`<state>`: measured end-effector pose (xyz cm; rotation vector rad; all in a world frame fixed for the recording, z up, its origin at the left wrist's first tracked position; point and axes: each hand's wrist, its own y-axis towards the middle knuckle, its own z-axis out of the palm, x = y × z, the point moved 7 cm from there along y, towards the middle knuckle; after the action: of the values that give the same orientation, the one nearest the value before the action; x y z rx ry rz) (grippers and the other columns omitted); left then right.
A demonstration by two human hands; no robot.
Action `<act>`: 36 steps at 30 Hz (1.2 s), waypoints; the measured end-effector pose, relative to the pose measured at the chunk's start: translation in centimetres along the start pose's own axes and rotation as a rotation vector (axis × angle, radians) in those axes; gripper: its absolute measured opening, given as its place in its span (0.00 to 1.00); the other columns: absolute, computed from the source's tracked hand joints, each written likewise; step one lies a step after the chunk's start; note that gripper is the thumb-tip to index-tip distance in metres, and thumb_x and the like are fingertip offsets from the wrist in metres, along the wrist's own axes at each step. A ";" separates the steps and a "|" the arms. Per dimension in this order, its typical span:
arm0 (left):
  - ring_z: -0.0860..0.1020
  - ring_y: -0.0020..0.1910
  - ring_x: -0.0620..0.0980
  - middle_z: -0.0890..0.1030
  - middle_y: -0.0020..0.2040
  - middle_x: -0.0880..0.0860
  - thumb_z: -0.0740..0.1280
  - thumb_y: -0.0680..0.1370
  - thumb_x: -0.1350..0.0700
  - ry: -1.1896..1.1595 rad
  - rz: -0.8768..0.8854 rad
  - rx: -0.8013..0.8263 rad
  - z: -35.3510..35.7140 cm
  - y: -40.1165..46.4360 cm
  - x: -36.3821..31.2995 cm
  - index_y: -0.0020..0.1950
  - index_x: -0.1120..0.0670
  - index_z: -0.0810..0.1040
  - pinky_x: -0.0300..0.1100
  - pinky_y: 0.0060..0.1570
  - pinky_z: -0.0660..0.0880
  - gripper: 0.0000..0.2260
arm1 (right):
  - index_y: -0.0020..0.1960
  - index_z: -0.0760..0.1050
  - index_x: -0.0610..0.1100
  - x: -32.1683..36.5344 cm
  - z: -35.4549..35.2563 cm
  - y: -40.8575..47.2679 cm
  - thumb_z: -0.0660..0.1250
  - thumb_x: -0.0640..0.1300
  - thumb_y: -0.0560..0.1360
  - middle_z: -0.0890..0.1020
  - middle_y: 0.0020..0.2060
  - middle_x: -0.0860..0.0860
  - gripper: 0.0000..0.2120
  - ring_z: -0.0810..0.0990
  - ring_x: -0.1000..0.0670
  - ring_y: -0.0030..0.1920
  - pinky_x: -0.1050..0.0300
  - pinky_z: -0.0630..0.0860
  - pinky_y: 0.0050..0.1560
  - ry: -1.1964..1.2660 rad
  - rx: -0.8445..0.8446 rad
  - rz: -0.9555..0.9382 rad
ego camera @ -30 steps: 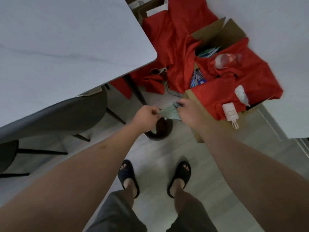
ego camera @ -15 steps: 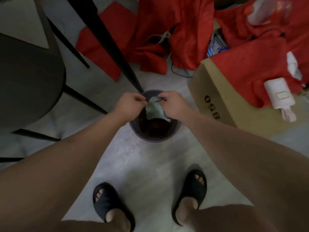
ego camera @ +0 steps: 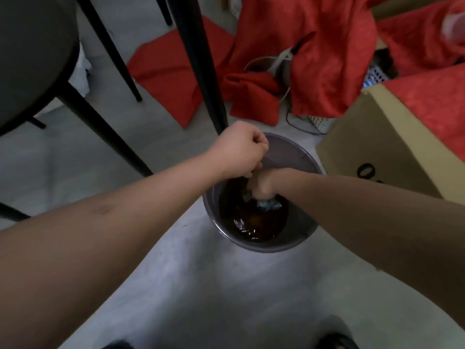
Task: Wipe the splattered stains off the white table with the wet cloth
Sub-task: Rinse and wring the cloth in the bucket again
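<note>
Wet cloth [ego camera: 268, 204]: pale blue-green, crumpled into a small wad, only a bit of it showing below the right hand [ego camera: 263, 183], low inside the bucket [ego camera: 297, 157] and at or just above the dark liquid [ego camera: 254, 222]. The wad is too bunched to give a clear long axis; what shows hangs downward from the fist toward the liquid. Right hand: fingers curled tight round the cloth, knuckles down, reaching into the bucket from the right. Left hand [ego camera: 237, 151]: closed in a fist over the bucket's near-left rim, just above and touching the right hand; whether it grips part of the cloth cannot be told, since its fingers hide what is under them. Bucket: round, translucent grey plastic, smooth wall, standing upright on the floor [ego camera: 201, 285], which is pale grey and matte. The liquid is dark brown, glossy, with small highlights. A black tapered desk leg [ego camera: 198, 61] slants down to the floor just behind the bucket. To the left, a dark rounded chair seat [ego camera: 32, 54] on thin black legs. To the right, a brown cardboard box [ego camera: 377, 137], matte, with black print on its side, near the bucket. Behind, red fabric [ego camera: 314, 54] lies rumpled in folds on the floor and over the box. Dark slipper toes [ego camera: 337, 342] at the bottom edge.
</note>
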<state>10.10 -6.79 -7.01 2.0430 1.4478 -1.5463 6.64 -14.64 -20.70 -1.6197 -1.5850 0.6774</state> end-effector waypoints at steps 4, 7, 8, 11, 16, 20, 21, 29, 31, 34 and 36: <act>0.86 0.41 0.53 0.85 0.45 0.57 0.62 0.80 0.62 0.020 0.022 -0.004 0.3 0.4 1.1 0.45 0.53 0.80 0.55 0.36 0.84 0.09 | 0.64 0.77 0.36 2.2 3.6 1.7 0.61 0.38 0.81 0.79 0.62 0.39 0.14 0.78 0.39 0.57 0.54 0.69 0.51 -0.217 0.152 -0.031; 0.86 0.43 0.57 0.85 0.45 0.58 0.60 0.79 0.64 0.085 0.028 -0.011 0.1 0.1 1.4 0.44 0.54 0.81 0.57 0.36 0.84 0.11 | 0.65 0.78 0.38 2.1 3.2 1.1 0.65 0.38 0.80 0.80 0.61 0.40 0.14 0.78 0.43 0.52 0.55 0.70 0.49 -0.060 0.094 0.051; 0.86 0.44 0.58 0.85 0.46 0.58 0.60 0.78 0.64 0.108 0.015 -0.008 0.0 0.1 1.6 0.45 0.56 0.82 0.58 0.37 0.84 0.11 | 0.66 0.77 0.41 1.8 1.9 0.3 0.66 0.39 0.79 0.81 0.61 0.42 0.16 0.76 0.46 0.50 0.55 0.72 0.49 -0.003 0.055 0.035; 0.85 0.49 0.60 0.85 0.51 0.60 0.60 0.80 0.63 0.204 -0.093 0.052 0.5 0.2 2.6 0.57 0.60 0.82 0.55 0.46 0.84 0.12 | 0.61 0.79 0.48 0.5 -2.2 -3.0 0.69 0.40 0.77 0.83 0.50 0.50 0.14 0.80 0.51 0.44 0.56 0.79 0.45 0.168 -0.099 -0.032; 0.81 0.54 0.60 0.84 0.53 0.58 0.75 0.69 0.64 0.218 -0.134 0.265 3.6 1.0 4.7 0.57 0.54 0.82 0.54 0.49 0.81 0.17 | 0.45 0.76 0.46 -1.2 -6.6 -7.5 0.61 0.33 0.79 0.79 0.35 0.45 0.11 0.78 0.49 0.32 0.54 0.77 0.30 0.604 -0.285 -0.208; 0.84 0.55 0.55 0.86 0.54 0.55 0.77 0.69 0.67 -0.302 -0.039 0.326 6.2 1.5 4.8 0.57 0.58 0.84 0.48 0.58 0.80 0.18 | 0.52 0.75 0.40 -1.9 -8.3 -10.8 0.57 0.34 0.83 0.80 0.37 0.43 0.09 0.80 0.50 0.33 0.56 0.75 0.29 1.031 -0.424 -0.310; 0.84 0.52 0.55 0.86 0.52 0.57 0.74 0.72 0.68 -0.323 -0.012 0.332 6.7 1.3 4.5 0.57 0.62 0.83 0.46 0.55 0.80 0.14 | 0.53 0.75 0.39 -1.9 -8.4 -11.2 0.57 0.36 0.83 0.81 0.39 0.42 0.08 0.81 0.48 0.36 0.54 0.78 0.33 1.070 -0.466 -0.304; 0.79 0.60 0.55 0.81 0.62 0.55 0.68 0.80 0.58 0.210 0.226 0.216 8.6 0.4 3.9 0.68 0.54 0.78 0.48 0.61 0.75 0.15 | 0.47 0.76 0.41 -0.7 -6.3 -10.8 0.62 0.48 0.82 0.80 0.39 0.48 0.11 0.78 0.49 0.40 0.60 0.73 0.39 0.628 -0.634 -0.118; 0.76 0.65 0.54 0.79 0.66 0.55 0.68 0.81 0.56 0.260 0.232 0.210 8.6 0.2 3.7 0.71 0.54 0.77 0.47 0.66 0.72 0.18 | 0.42 0.75 0.43 -0.6 -6.4 -10.8 0.62 0.49 0.82 0.77 0.33 0.50 0.13 0.75 0.52 0.33 0.60 0.68 0.31 0.645 -0.669 -0.120; 0.75 0.68 0.57 0.77 0.68 0.57 0.69 0.80 0.52 0.260 0.214 0.148 8.4 0.3 3.3 0.72 0.56 0.74 0.51 0.68 0.71 0.21 | 0.36 0.72 0.44 -0.6 -7.4 -11.0 0.63 0.51 0.82 0.75 0.27 0.51 0.18 0.73 0.53 0.29 0.56 0.64 0.30 0.605 -0.760 -0.125; 0.74 0.69 0.57 0.77 0.69 0.57 0.69 0.80 0.49 0.267 0.166 0.092 8.0 0.2 3.4 0.74 0.56 0.72 0.51 0.68 0.71 0.24 | 0.34 0.72 0.44 -0.5 -7.6 -11.1 0.65 0.56 0.80 0.74 0.25 0.52 0.20 0.72 0.55 0.25 0.57 0.64 0.27 0.622 -0.775 -0.134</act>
<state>5.16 -10.18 -13.32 2.4331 1.2681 -1.3390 6.22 -16.88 -7.46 -1.9537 -1.5155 -0.5606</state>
